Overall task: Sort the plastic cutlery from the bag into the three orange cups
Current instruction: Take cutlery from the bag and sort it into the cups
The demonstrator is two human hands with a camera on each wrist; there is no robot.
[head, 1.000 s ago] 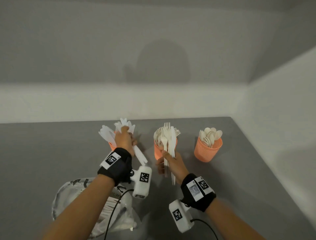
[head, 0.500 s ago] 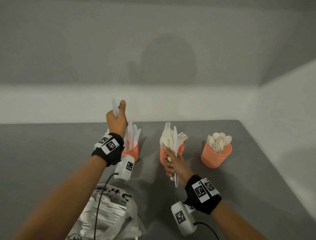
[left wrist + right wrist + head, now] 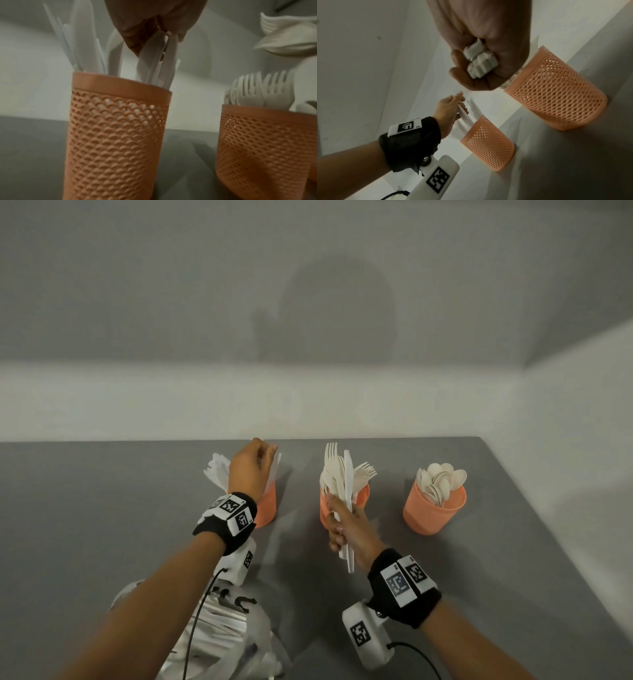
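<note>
Three orange mesh cups stand in a row on the grey table. My left hand hovers over the left cup of white knives and pinches a knife whose lower end is inside that cup. In front of the middle cup, which holds forks, my right hand grips a bundle of cutlery upright, forks with a knife among them. The right wrist view shows the bundle's handle ends in the fist. The right cup holds spoons.
A clear plastic bag with more white cutlery lies near the table's front edge under my left forearm. White walls close the table at the back and on the right. Bare grey table surface lies to the left of the cups.
My left hand lifted a knife high above the left cup, then came down, and the knife now reaches into the cup. My right hand has kept its bundle by the middle cup.
</note>
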